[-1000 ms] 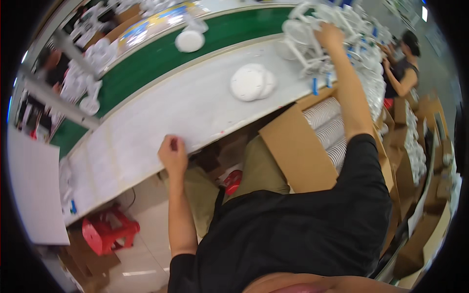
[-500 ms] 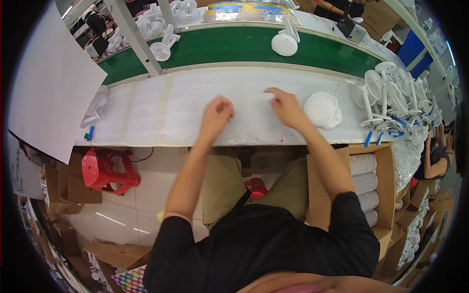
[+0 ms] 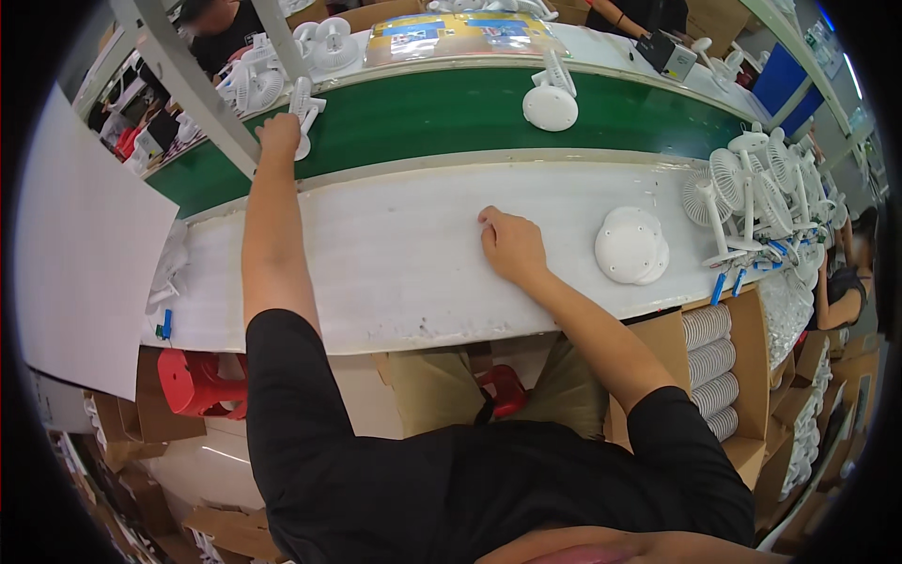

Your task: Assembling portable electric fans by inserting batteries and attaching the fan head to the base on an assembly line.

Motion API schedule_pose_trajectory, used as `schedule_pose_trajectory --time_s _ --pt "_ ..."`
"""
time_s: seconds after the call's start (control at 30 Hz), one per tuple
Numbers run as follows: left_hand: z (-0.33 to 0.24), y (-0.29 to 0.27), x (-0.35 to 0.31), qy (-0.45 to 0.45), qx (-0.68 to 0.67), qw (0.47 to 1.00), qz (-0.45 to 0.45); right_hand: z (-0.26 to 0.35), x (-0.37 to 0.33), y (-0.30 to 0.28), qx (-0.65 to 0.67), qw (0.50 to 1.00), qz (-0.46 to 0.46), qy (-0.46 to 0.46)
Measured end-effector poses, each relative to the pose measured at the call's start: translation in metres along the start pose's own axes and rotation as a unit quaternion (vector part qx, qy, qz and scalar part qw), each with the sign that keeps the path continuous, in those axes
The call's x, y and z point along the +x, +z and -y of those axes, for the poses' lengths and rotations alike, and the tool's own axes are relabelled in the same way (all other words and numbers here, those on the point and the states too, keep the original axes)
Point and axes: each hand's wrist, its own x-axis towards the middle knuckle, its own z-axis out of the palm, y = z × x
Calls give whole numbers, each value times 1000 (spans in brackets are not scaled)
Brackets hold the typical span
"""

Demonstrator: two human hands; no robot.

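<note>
My left hand reaches far forward to the left, its fingers closed on a small white fan on the green conveyor belt. Part of the fan is hidden behind the hand. My right hand hovers over the white-covered bench, fingers curled inward with nothing visible in them. To its right, several round white fan bases lie overlapped in a stack. Another white fan rests on the belt farther to the right, apart from both hands.
White fans with blue parts crowd the bench's right end. Below them an open carton holds rows of white round parts. A grey post and a large white sheet stand on the left. A red stool sits beneath the bench.
My left hand has gone from above the bench to the fan on the belt, forward and left. My right hand has drawn in slightly and its fingers have curled. The view has shifted.
</note>
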Motion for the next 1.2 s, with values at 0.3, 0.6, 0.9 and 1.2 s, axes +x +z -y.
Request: schedule_pose_trajectory --time_s 0.3,0.6,0.9,1.2 --pt "-31 -91 -20 184 -281 939 79 0 6 -4 20 999 40 16" --pt "-105 -161 -106 137 -618 757 161 -1 43 -6 501 852 12 151" --pt "-160 -172 -133 197 -667 705 141 51 41 -53 494 858 102 97" --pt "-160 -57 -240 -124 -586 801 -24 31 199 -83 551 820 -28 149"
